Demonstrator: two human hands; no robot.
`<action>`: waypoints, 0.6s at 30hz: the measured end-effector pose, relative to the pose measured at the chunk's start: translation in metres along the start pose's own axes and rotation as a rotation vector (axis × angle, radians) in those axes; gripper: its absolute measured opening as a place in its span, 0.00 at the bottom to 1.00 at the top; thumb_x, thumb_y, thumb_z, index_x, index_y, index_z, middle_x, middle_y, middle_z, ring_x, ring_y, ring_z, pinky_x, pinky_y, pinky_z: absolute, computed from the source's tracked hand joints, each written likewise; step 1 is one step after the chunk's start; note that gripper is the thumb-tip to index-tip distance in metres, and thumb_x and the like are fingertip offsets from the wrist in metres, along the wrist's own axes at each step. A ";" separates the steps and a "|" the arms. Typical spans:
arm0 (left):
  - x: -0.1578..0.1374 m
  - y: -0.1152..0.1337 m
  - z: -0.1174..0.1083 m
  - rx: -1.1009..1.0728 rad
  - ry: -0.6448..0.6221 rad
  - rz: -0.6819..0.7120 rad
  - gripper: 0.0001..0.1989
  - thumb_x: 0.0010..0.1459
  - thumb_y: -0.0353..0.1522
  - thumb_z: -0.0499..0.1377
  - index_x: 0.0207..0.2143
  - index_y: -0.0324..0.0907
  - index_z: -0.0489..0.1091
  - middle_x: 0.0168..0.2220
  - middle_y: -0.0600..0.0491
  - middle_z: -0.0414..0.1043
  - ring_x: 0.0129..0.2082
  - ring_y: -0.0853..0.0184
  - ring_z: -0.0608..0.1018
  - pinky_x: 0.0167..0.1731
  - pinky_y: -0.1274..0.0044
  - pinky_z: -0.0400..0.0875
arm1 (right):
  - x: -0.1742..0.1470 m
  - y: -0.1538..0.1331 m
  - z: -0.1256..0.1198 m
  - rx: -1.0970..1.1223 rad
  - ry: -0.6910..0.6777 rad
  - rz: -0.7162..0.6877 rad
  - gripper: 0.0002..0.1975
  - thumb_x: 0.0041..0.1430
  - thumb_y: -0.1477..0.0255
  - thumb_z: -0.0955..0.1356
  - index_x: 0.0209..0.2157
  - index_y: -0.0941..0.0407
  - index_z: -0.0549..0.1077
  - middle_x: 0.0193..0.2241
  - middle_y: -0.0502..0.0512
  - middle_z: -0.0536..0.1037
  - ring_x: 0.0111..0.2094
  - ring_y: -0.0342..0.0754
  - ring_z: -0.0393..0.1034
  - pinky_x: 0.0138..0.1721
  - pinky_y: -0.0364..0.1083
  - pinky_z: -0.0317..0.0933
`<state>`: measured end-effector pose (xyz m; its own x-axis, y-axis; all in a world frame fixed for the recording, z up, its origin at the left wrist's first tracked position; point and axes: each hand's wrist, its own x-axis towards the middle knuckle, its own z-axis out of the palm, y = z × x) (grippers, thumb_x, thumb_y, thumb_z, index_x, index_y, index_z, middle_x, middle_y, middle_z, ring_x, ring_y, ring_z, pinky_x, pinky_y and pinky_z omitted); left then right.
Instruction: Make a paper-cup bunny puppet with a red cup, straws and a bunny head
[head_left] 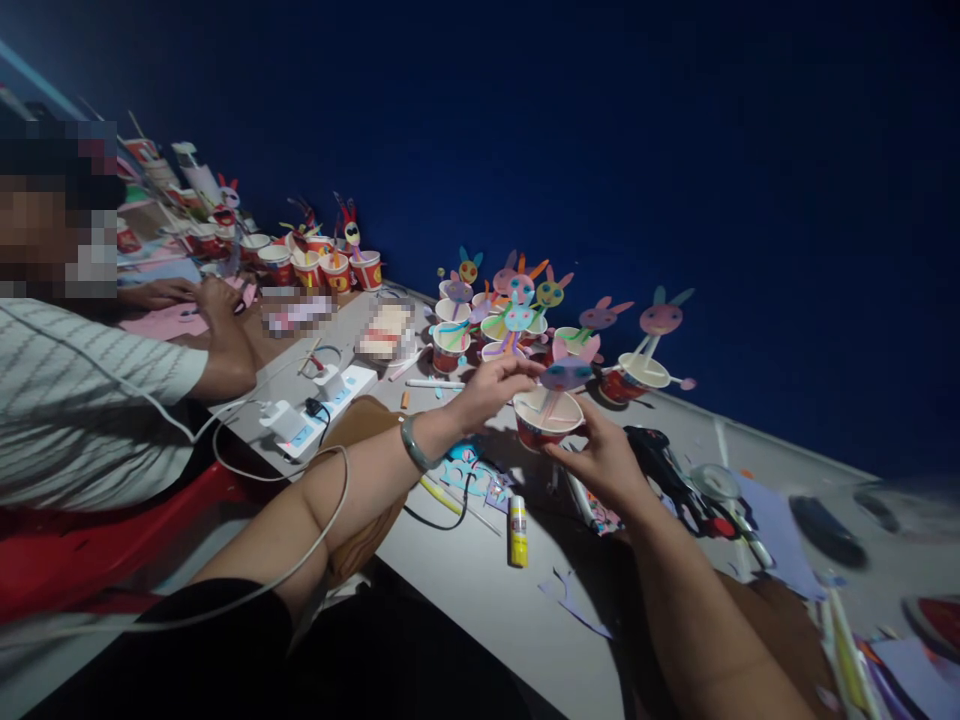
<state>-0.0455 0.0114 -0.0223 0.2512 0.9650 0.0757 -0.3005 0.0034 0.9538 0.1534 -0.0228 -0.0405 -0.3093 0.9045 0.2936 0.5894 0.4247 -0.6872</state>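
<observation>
A red-and-white paper cup (541, 432) is tilted a little above the table, with a paper rabbit head (566, 374) on strips standing up from its opening. My right hand (604, 455) grips the cup from the right, thumb low on its near side and fingers around the far side. At the cup's left, my left hand (495, 392) reaches in with fingers stretched out close to the rabbit head; whether they touch it I cannot tell. Below lie a yellow glue stick (518, 532), blue paper scraps (469, 465) and a curled lilac paper offcut (574, 603).
Several rabbit cups (450, 345) stand along the wall, one (637, 372) just beyond my right hand. A black glue gun (667, 470) and tape roll (715, 481) lie at right. A power strip (330, 412) and loose cable (346, 500) are left, beside another person (82, 400).
</observation>
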 end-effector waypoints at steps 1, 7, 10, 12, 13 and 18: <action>0.002 -0.001 -0.001 -0.016 0.072 -0.032 0.08 0.51 0.28 0.59 0.35 0.38 0.75 0.32 0.55 0.74 0.31 0.74 0.72 0.36 0.81 0.66 | 0.001 0.001 -0.001 0.015 0.005 0.016 0.32 0.49 0.61 0.74 0.55 0.55 0.71 0.45 0.60 0.81 0.41 0.56 0.77 0.42 0.53 0.72; 0.004 -0.002 -0.001 0.087 0.138 -0.183 0.07 0.53 0.24 0.59 0.36 0.37 0.73 0.30 0.56 0.72 0.29 0.76 0.71 0.35 0.81 0.66 | 0.003 0.008 -0.005 0.114 0.064 0.097 0.35 0.45 0.60 0.76 0.55 0.56 0.70 0.46 0.61 0.81 0.40 0.55 0.77 0.43 0.54 0.73; 0.002 0.000 0.000 0.109 0.086 -0.221 0.04 0.57 0.26 0.61 0.36 0.36 0.73 0.29 0.55 0.73 0.30 0.75 0.74 0.37 0.80 0.68 | 0.004 0.014 -0.005 0.137 0.102 0.124 0.36 0.44 0.62 0.76 0.55 0.57 0.69 0.47 0.63 0.80 0.40 0.56 0.78 0.44 0.55 0.72; 0.001 0.000 0.001 0.097 0.064 -0.227 0.03 0.58 0.26 0.60 0.36 0.36 0.73 0.29 0.55 0.73 0.30 0.75 0.75 0.36 0.79 0.69 | 0.004 0.016 -0.005 0.138 0.112 0.130 0.36 0.44 0.64 0.76 0.56 0.58 0.69 0.46 0.63 0.80 0.39 0.55 0.78 0.44 0.55 0.73; 0.001 -0.001 0.001 0.090 0.057 -0.226 0.03 0.59 0.26 0.60 0.36 0.35 0.73 0.29 0.55 0.73 0.29 0.75 0.75 0.36 0.79 0.69 | 0.004 0.016 -0.005 0.135 0.113 0.127 0.37 0.44 0.64 0.76 0.56 0.58 0.68 0.45 0.63 0.80 0.39 0.55 0.78 0.43 0.55 0.73; 0.001 -0.004 -0.001 0.048 0.044 -0.211 0.03 0.59 0.27 0.62 0.37 0.35 0.73 0.27 0.56 0.72 0.27 0.76 0.75 0.34 0.80 0.71 | 0.003 0.014 -0.006 0.133 0.113 0.088 0.37 0.45 0.62 0.77 0.56 0.56 0.68 0.45 0.62 0.80 0.37 0.53 0.79 0.41 0.53 0.74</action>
<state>-0.0447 0.0129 -0.0261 0.2633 0.9547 -0.1389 -0.2008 0.1951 0.9600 0.1649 -0.0139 -0.0455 -0.1711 0.9398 0.2957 0.5041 0.3414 -0.7933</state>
